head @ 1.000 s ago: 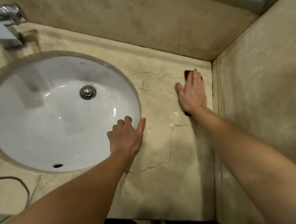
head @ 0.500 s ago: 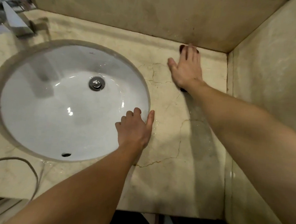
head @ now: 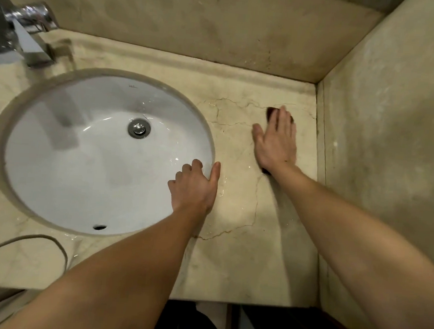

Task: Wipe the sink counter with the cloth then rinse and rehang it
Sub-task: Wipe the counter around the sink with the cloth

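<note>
Pressing one cloth (head: pixel 270 112) under flat right hand (head: pixel 276 146); left hand (head: pixel 195 187) gripping sink rim (head: pixel 129 77).

One head-worn wide-angle view looks steeply down from close above the marble counter (head: pixel 242 269), sink basin (head: pixel 81 180) at left, side wall (head: pixel 393 125) at right.

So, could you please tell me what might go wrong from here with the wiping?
1. The cloth is almost hidden under the flat right hand, so it could bunch or slip out and miss the corner.
2. The left hand braces on the sink rim beside a wet patch; it might slide.
3. The cord lies on the counter near a wet sheen; pushed water could reach it.
</note>
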